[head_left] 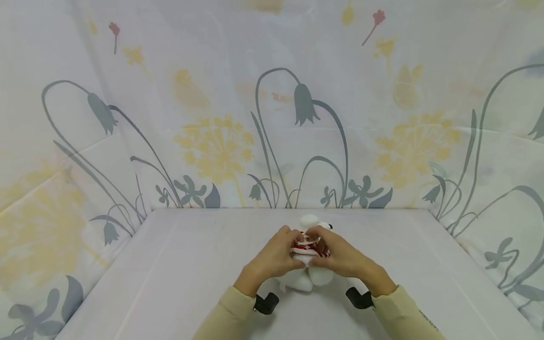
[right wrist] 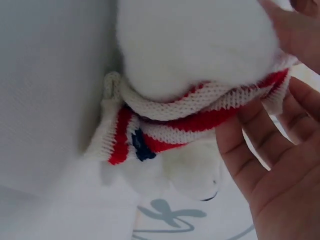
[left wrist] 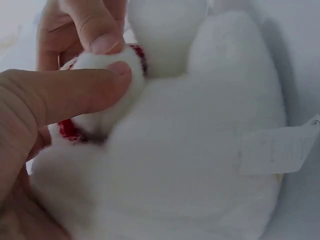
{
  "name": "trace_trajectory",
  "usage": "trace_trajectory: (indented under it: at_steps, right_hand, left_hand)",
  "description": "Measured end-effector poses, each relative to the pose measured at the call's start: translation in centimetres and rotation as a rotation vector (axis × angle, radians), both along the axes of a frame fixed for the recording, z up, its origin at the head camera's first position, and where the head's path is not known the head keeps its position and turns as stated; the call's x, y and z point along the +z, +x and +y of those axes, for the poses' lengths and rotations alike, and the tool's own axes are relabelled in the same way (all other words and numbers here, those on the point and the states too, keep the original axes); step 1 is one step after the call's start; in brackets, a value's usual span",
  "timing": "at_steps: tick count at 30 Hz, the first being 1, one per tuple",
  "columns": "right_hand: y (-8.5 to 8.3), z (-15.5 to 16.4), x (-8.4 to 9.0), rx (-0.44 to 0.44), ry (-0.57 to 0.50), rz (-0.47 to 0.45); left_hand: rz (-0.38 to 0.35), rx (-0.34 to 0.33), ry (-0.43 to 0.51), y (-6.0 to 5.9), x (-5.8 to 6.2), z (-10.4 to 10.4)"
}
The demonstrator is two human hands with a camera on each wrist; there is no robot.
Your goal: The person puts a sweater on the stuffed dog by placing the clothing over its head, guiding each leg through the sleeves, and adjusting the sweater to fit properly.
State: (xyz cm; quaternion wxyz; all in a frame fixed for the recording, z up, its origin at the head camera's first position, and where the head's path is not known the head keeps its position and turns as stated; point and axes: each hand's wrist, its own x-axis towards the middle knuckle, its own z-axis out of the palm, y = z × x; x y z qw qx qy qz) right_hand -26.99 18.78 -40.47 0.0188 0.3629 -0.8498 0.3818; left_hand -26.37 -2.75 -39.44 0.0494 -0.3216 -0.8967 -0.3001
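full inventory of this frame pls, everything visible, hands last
plush toy: 1, white, on the table at centre, between both hands
knitted scarf: 1, white with red stripes and a dark blue mark, wrapped around the plush toy
tag: 1, white, sticking out from the toy's side in the left wrist view
table: 1, white surface under the toy
backdrop cloth: 1, white with grey bellflower stems and yellow dandelions, hung behind and at both sides of the table
wrist camera mounts: 2, black, one under each wrist
sleeves: 2, pale beige, on both forearms
left hand: 1, thumb and a finger pinch the toy at the scarf
right hand: 1, fingers curled round the scarf's edge
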Motion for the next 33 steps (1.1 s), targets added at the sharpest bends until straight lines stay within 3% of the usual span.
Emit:
trace_trajectory:
  at_steps: [8, 12, 17, 22, 33]
  right_hand:
    - [0.0, -0.5, -0.2, 0.024, -0.027, 0.137]
    - [-0.1, -0.5, -0.4, 0.043, -0.027, 0.193]
    - [0.0, -0.3, -0.4, 0.008, 0.029, 0.181]
    - [0.0, -0.3, -0.4, 0.009, 0.046, 0.168]
    - [0.0, -0.5, 0.1, 0.042, -0.111, 0.272]
  left_hand:
    - [0.145, -0.043, 0.086, -0.8, -1.1, 0.0]
    - [0.141, -0.062, 0.085, -0.8, -1.2, -0.2]
    - [0.105, -0.087, 0.054, -0.7, -1.1, -0.5]
    - [0.152, -0.099, 0.047, -0.7, -1.1, -0.5]
    - [0.293, -0.162, 0.24, -0.9, -1.0, -0.1]
